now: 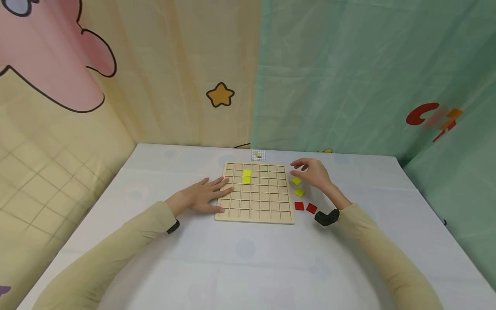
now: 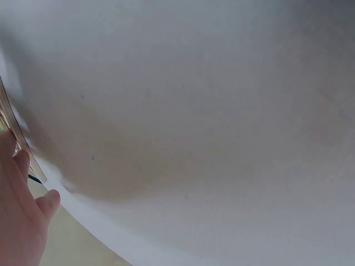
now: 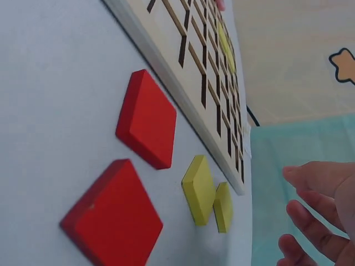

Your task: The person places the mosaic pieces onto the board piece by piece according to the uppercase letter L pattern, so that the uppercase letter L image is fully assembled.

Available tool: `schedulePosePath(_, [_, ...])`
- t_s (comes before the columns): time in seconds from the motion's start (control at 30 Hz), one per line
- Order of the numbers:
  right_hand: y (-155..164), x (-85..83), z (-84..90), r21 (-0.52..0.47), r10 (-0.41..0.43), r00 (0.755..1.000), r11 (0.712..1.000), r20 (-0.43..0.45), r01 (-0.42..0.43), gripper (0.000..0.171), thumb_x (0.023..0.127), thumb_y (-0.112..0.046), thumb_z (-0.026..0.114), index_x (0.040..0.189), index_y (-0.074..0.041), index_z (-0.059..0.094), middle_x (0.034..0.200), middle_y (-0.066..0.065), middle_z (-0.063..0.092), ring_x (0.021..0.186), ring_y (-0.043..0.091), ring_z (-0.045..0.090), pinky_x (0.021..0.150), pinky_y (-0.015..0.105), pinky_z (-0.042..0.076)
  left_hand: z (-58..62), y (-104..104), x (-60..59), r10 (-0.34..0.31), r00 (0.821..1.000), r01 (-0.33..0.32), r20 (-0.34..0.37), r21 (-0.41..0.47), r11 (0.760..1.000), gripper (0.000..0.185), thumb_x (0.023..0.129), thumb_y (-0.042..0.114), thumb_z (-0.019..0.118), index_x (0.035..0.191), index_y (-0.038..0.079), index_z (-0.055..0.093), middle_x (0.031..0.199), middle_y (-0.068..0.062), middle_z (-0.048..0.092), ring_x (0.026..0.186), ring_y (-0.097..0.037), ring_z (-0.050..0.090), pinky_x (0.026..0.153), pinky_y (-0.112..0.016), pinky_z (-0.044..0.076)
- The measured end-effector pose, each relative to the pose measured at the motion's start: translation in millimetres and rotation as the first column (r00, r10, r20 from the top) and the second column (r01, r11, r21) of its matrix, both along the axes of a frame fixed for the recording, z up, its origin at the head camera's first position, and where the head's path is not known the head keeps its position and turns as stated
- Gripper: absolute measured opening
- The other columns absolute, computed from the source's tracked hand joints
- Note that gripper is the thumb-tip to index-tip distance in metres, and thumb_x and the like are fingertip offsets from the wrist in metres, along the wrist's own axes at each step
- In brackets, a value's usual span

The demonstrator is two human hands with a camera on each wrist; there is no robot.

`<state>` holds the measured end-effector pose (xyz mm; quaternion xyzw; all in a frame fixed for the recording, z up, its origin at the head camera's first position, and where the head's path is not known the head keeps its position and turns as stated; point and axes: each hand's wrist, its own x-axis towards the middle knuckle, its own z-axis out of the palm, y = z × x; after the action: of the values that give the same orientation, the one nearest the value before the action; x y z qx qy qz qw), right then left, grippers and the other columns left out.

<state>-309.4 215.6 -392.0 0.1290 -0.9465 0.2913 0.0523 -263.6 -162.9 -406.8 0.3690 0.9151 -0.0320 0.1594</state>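
A wooden grid board [image 1: 267, 202] lies flat on the table. Two yellow square tiles [image 1: 246, 176] sit one behind the other in its cells, left of centre toward the back. My left hand [image 1: 203, 196] rests with spread fingers on the board's left edge. Beyond the right edge, my right hand [image 1: 311, 172] hovers above two loose yellow tiles [image 3: 198, 190], its fingers loosely bent and thumb apart, holding nothing. Closer to me lie two red tiles [image 3: 147, 119], both flat on the cloth. Only part of the left hand and a board corner show in the left wrist view.
A small printed grid card [image 1: 258, 155] lies behind the board, near the table's back edge. White cloth covers the table [image 1: 240, 267]. Patterned curtains [image 1: 329, 77] hang behind and at both sides.
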Motion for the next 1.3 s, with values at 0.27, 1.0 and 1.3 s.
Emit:
schedulePosePath(0.27, [19.5,2.1,-8.8,0.039,-0.051,0.996,0.998,0.077,0.048,0.038,0.083,-0.031,0.072,0.113,-0.006,0.070,0.104,0.015,0.071,0.092,0.030,0.062,0.072,0.033,0.049,0.9,-0.7,1.4,0.002,1.000,-0.002,-0.002,-0.008,1.000,0.076,0.094,0.065,0.037,0.156,0.027,0.011,0.164,-0.005,0.000,0.151,-0.026,0.001,0.119,-0.058,0.008])
schedulePosePath(1.0, [26.8,5.3,-18.8,0.106,-0.039,0.971,0.994,0.236,0.015,0.039,0.084,-0.029,0.071,0.113,-0.003,0.071,0.111,0.016,0.071,0.093,0.027,0.064,0.073,0.032,0.052,-0.5,1.0,1.4,-0.006,1.000,0.006,0.004,0.007,1.000,0.076,0.094,0.065,0.037,0.155,0.027,0.013,0.164,-0.005,0.000,0.151,-0.026,0.001,0.119,-0.058,0.009])
schedulePosePath(1.3, [24.6,4.3,-15.8,0.158,-0.033,0.977,0.987,0.209,0.000,0.038,0.083,-0.029,0.073,0.111,-0.004,0.072,0.108,0.014,0.072,0.090,0.026,0.065,0.069,0.030,0.051,1.6,0.2,-0.9,-0.001,1.000,0.001,-0.001,-0.009,1.000,0.077,0.094,0.066,0.036,0.156,0.027,0.012,0.164,-0.005,0.000,0.151,-0.027,0.001,0.119,-0.057,0.009])
